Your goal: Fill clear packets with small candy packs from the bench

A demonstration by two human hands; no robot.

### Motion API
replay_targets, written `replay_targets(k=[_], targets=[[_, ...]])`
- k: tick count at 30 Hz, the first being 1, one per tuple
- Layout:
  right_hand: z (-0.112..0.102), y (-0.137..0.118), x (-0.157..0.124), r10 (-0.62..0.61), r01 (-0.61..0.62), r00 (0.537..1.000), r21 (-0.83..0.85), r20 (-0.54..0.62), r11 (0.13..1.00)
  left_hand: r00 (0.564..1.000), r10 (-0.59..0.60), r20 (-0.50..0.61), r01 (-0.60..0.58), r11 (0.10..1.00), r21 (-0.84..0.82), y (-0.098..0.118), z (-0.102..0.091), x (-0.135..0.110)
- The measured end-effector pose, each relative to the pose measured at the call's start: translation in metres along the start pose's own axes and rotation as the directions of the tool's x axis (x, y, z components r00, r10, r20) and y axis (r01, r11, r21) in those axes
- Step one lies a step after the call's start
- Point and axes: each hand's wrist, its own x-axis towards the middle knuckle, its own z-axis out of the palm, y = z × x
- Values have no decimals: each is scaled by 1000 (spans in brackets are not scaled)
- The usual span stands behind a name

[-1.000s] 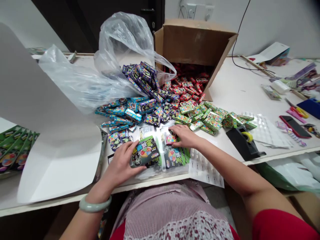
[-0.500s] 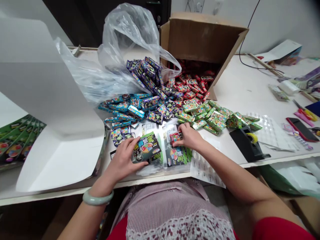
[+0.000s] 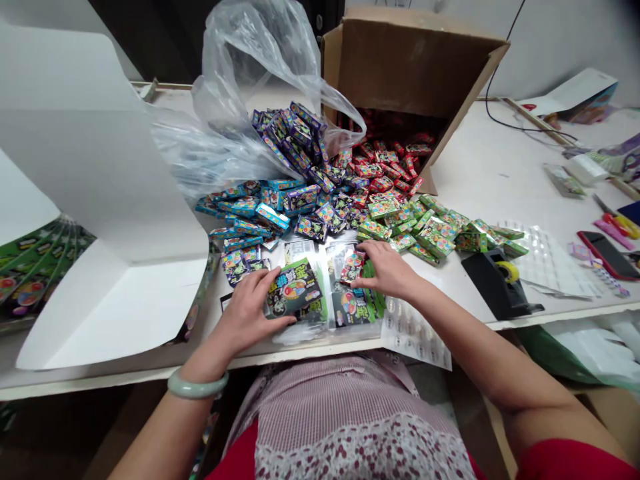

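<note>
My left hand [image 3: 251,303] grips a black-and-green printed card [image 3: 294,288], thumb along its lower edge and fingers at its upper left. Under the card lie clear plastic bags. My right hand [image 3: 384,268] has thumb and fingers about a small red box [image 3: 353,267], its colourful face turned up. Beneath that box is a clear bag with a similar black-and-green print [image 3: 353,308]. Just beyond my hands lie heaps of small printed boxes: blue ones [image 3: 243,217], purple ones [image 3: 295,140], red ones [image 3: 383,167] and green ones [image 3: 435,233].
A cardboard box [image 3: 395,63] lies open on its side at the back, beside a clear plastic bag [image 3: 220,60]. A bent white sheet [image 3: 115,307] stands at left. To the right are a black tape dispenser [image 3: 495,287], sticker sheets [image 3: 543,260], a phone [image 3: 607,255] and scissors [image 3: 617,217].
The small red box in my right hand has turned upright, showing more of its face. My left hand keeps its grip on the card. The view has shifted slightly.
</note>
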Motion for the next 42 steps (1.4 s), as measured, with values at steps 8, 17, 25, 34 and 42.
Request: replay_targets(k=[8,17,25,34,42], targets=[[-10,-14,-3,-150,180,961,116,-234,977,997,67,-30,-66,997,35,8,-4,6],[-48,-45,-8,-474,473,869,43,144,880,983,183,-9,-183,983,-29,18,-6,10],[-24,-51,-5,-363,363,930,284,-57,887,998,63,-18,-65,994,-90,21,-4,4],[-9,-50,48,-101,138,989,436,-107,889,998,15,-55,-20,994,-103,12,-9,-4],[5,-65,152,-39,42,998,50,-47,998,995,-30,-94,24,998,-63,9,-16,-11]])
